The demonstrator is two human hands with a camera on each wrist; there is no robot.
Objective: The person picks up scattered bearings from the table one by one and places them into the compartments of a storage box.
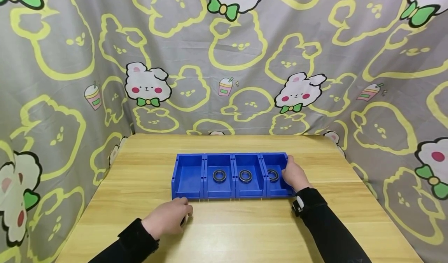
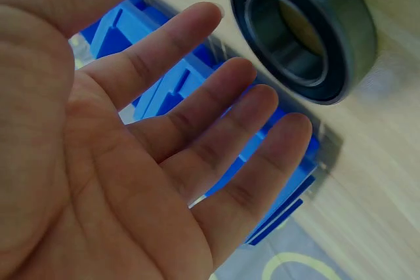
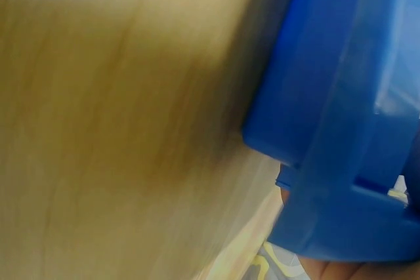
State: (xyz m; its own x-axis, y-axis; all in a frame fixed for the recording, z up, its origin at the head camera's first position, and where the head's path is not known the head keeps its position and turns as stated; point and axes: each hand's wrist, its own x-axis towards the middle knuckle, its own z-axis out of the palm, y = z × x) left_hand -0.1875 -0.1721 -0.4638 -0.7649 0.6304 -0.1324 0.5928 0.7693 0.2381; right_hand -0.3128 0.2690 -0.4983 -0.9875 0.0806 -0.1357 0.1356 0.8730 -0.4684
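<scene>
Four blue bins stand in a row at the middle of the wooden table. The leftmost bin has nothing in it; the other three each hold one dark bearing ring. My left hand hovers low over the table in front of the leftmost bin. Its fingers are straight and spread over a loose bearing that lies flat on the wood without being held. My right hand grips the right wall of the rightmost bin.
A patterned cloth hangs behind and beside the table. Bare wood lies in front of the bins and on both sides of them.
</scene>
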